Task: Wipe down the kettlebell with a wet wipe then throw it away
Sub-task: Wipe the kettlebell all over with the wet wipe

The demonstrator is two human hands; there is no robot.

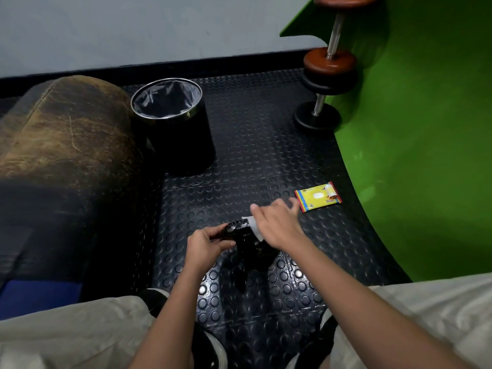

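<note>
The kettlebell point(246, 239) sits on the studded rubber floor point(266, 155) at the centre of the view, black against black, so its outline is hard to trace; much of its body is covered by the two hands. The left hand point(203, 245), at 9 o'clock of it, curls its fingers round what appears to be the handle. The right hand point(277, 225), at 2 o'clock, lies with fingers fairly straight, pressing a white wet wipe point(253, 225) onto the top of the kettlebell; only the wipe's edges show beneath the palm.

At 2 o'clock, just beyond the right fingertips, a yellow wipes packet point(318, 196) lies flat. At 11 o'clock, well apart, stands a black bin point(175, 123) with a clear liner, beside a worn brown padded bench point(66, 145). At 1 o'clock, dumbbells point(326, 73) lean against a green wall point(426, 129), the uppermost cut off by the frame. The person's shoes and pale shorts are cropped at the bottom edge.
</note>
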